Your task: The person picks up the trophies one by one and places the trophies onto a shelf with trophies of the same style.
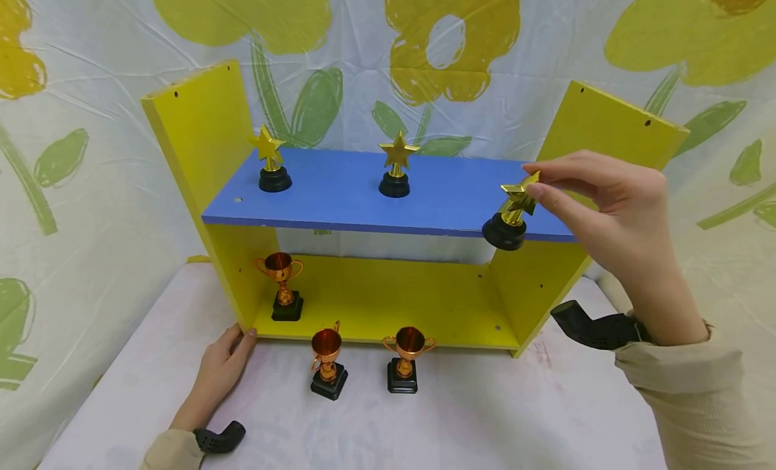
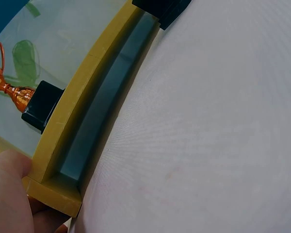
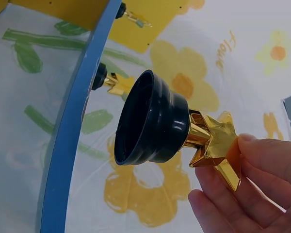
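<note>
My right hand (image 1: pixel 612 200) pinches a gold star trophy (image 1: pixel 514 211) by its star, between thumb and fingers. The trophy tilts, its black round base in front of the blue shelf board's (image 1: pixel 339 187) right end. In the right wrist view the hollow underside of that base (image 3: pixel 136 119) shows. My left hand (image 1: pixel 221 362) grips the lower left front corner of the yellow shelf unit (image 1: pixel 388 301); in the left wrist view the thumb (image 2: pixel 12 165) lies on one side and fingers go behind the corner. Two star trophies, one left (image 1: pixel 275 177) and one mid-board (image 1: pixel 396 167), stand upright on the blue board.
A copper-coloured cup trophy (image 1: pixel 285 288) stands on the lower yellow board at the left. Two more cups, one tilted in view (image 1: pixel 327 355) and one upright (image 1: pixel 405 362), are on the white tabletop (image 1: pixel 473 423) before the unit. A flower-printed cloth (image 1: pixel 364 25) hangs behind.
</note>
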The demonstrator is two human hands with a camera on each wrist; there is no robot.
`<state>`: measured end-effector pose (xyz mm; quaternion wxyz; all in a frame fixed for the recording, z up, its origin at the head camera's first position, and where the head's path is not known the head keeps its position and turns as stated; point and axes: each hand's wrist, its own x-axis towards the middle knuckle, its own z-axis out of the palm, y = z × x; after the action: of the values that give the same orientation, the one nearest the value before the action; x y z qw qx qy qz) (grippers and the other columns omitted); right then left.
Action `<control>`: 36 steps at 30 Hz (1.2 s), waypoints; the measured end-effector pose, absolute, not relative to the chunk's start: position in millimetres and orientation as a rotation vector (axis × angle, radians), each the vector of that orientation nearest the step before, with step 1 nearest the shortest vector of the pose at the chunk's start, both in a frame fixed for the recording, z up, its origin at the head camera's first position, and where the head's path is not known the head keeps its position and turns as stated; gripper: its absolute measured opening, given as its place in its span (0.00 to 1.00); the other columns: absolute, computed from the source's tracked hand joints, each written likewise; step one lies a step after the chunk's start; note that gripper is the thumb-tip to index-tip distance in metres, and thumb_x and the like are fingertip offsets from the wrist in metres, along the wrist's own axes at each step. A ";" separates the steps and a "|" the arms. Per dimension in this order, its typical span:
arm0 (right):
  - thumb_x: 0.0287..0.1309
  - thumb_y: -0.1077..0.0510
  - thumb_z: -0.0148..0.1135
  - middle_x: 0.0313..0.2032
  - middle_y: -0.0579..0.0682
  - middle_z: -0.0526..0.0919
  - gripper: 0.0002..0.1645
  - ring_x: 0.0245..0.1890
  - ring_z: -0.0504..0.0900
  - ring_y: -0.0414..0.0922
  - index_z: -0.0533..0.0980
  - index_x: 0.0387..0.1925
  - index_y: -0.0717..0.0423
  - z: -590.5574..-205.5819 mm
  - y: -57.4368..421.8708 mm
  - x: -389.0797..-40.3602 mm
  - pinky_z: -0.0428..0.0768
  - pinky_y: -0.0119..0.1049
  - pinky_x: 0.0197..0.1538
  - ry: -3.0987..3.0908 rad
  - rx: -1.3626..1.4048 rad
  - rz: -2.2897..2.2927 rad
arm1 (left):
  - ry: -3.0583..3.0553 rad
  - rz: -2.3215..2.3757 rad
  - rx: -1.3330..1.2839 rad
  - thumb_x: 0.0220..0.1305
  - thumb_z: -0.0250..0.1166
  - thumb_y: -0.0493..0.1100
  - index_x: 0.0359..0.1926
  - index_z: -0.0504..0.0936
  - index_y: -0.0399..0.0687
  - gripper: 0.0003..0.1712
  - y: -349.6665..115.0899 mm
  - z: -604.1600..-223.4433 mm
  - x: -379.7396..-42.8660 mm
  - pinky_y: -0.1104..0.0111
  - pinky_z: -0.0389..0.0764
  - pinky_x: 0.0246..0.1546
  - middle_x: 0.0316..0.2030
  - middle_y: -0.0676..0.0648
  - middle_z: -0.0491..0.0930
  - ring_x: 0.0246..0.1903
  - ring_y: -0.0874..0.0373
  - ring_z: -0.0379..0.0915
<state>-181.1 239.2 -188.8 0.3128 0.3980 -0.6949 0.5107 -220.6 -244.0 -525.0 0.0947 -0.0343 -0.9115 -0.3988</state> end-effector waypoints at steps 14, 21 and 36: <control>0.51 0.79 0.65 0.36 0.60 0.87 0.08 0.27 0.83 0.46 0.80 0.36 0.81 -187.3 247.6 -190.0 0.83 0.27 0.40 -1.901 0.870 1.360 | -2.718 -1.194 -0.089 0.77 0.48 0.58 0.70 0.66 0.37 0.34 -244.5 -521.9 -220.6 0.39 0.63 0.64 0.66 0.31 0.67 0.66 0.32 0.62; 0.54 0.75 0.67 0.38 0.53 0.88 0.11 0.30 0.84 0.43 0.85 0.40 0.68 -188.5 251.0 -193.9 0.82 0.24 0.40 -2.037 0.660 1.342 | -2.723 -1.195 -0.086 0.77 0.48 0.59 0.70 0.66 0.38 0.34 -245.1 -522.9 -220.4 0.39 0.63 0.64 0.67 0.31 0.67 0.66 0.32 0.62; 0.57 0.70 0.67 0.36 0.40 0.88 0.11 0.28 0.83 0.40 0.84 0.43 0.67 -193.5 254.8 -198.5 0.80 0.21 0.40 -2.152 0.483 1.165 | -2.697 -1.182 -0.097 0.77 0.49 0.57 0.68 0.69 0.37 0.32 -244.2 -524.0 -220.7 0.39 0.65 0.62 0.64 0.32 0.70 0.64 0.32 0.65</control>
<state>-198.5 254.8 -193.5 0.3183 0.1835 -0.8179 0.4428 -220.7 -244.2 -524.0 0.0978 -0.0328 -0.9110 -0.3993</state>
